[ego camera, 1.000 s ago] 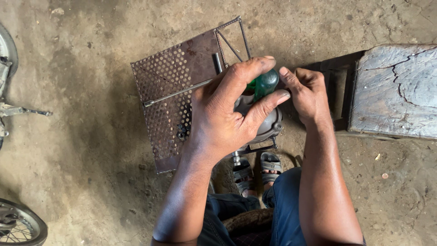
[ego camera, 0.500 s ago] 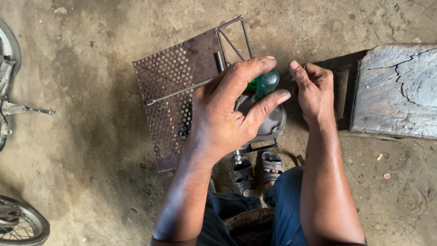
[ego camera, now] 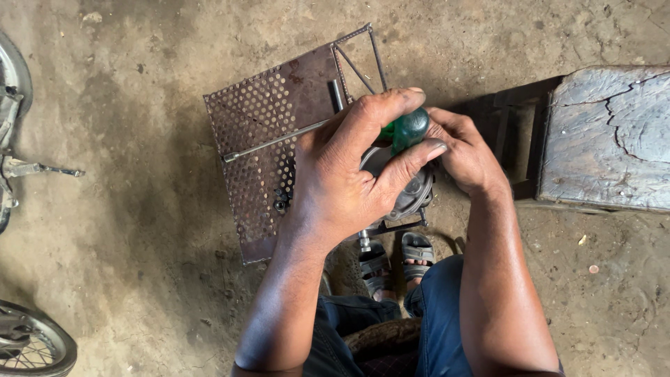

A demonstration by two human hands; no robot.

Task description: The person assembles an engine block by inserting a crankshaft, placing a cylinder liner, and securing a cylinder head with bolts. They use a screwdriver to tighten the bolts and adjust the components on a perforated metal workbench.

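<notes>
My left hand (ego camera: 349, 174) is wrapped around the green handle of a screwdriver (ego camera: 408, 129), thumb and fingers closed on it. The tool stands over a round grey metal engine part (ego camera: 412, 192) that sits low in front of me. My right hand (ego camera: 464, 150) presses against the handle and the part from the right; what its fingers grip is hidden. Beneath the hands lies a rusty perforated metal sheet (ego camera: 269, 132) with a thin rod frame, flat on the dirt floor.
A weathered wooden stool (ego camera: 607, 136) stands to the right. Bicycle parts, a wheel (ego camera: 31, 345) and a pedal (ego camera: 42, 169), lie at the left edge. My sandalled feet (ego camera: 394, 262) rest below the engine part. Small dark screws (ego camera: 280, 202) lie on the sheet.
My right hand has moved left and closed in against the green handle. The left hand keeps its hold in the same spot.
</notes>
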